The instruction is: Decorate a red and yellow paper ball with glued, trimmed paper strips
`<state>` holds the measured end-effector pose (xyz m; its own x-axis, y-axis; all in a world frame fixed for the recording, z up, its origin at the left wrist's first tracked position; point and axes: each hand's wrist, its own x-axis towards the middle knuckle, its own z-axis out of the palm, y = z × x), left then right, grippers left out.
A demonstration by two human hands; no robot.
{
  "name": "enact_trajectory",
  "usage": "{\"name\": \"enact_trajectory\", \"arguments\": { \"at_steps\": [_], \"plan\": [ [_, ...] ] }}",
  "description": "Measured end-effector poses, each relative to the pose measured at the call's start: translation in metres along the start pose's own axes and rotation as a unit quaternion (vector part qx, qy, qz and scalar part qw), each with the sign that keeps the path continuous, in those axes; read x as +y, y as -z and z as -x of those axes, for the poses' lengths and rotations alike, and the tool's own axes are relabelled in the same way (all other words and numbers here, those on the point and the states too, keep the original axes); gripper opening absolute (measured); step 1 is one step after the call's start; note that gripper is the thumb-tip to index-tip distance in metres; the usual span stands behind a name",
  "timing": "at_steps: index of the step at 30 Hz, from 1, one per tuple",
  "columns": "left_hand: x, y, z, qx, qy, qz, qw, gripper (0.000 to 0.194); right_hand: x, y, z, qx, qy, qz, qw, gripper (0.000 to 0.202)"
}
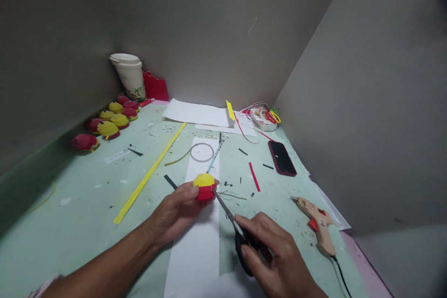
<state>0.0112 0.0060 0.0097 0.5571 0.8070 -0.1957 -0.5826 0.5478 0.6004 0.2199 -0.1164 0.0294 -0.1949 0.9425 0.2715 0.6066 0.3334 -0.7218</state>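
Observation:
My left hand [179, 209] is closed around a small red and yellow rounded paper piece [204, 187], its yellow half upward. In my right hand [275, 251] is a pair of black-handled scissors [226, 214], pointing up and to the left. The blade tips reach the right side of the red part; whether they cut into it or only touch it, I cannot tell. Thin wire-like strands [232, 195] lie just right of the piece. Under both hands runs a strip of white paper [195, 251].
Several similar red and yellow pieces [108, 128] stand at the left by a paper cup [129, 74]. A glue gun [319, 226] and a phone [282, 158] lie at right. A yellow strip [150, 172], a ring [201, 144] and paper sheets [199, 112] lie further back.

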Motion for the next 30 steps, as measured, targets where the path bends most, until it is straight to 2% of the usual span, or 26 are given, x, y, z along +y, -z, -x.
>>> {"name": "enact_trajectory", "arguments": {
  "at_steps": [7, 15, 19, 30],
  "plan": [
    [0.003, -0.004, 0.002, -0.018, -0.017, -0.020, 1.000, 0.035, 0.002, -0.002, -0.001, 0.003, 0.013, 0.011, 1.000, 0.050],
    [0.003, -0.004, 0.003, -0.022, -0.036, -0.138, 0.989, 0.035, 0.001, 0.014, -0.007, 0.024, -0.048, 0.019, 0.998, 0.039],
    [0.003, -0.006, 0.003, -0.011, -0.048, -0.165, 0.985, 0.039, 0.002, 0.012, -0.006, 0.000, -0.041, 0.020, 0.999, 0.043],
    [0.004, -0.007, 0.001, -0.015, -0.050, -0.178, 0.983, 0.032, 0.003, 0.000, -0.007, 0.011, -0.035, 0.004, 0.999, 0.046]
  ]
}}
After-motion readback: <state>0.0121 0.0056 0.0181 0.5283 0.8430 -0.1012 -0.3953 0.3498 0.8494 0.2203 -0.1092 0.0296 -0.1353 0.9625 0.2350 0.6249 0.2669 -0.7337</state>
